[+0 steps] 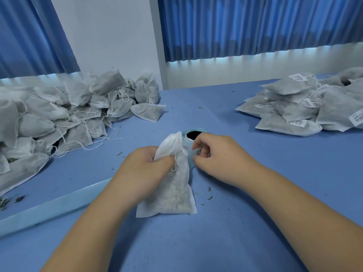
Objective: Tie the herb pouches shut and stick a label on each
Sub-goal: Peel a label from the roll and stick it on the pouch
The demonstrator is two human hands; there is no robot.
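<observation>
A pouch (172, 193) lay on the table (245, 222), the left hand (143, 165) gripping its gathered neck. Just beside it, the right hand (216, 154) pinched the roll (193, 137) standing behind the pouch. Farther back lay 2 piles: stringed pouches (68, 114) left, labelled pouches (304, 107) right.
</observation>
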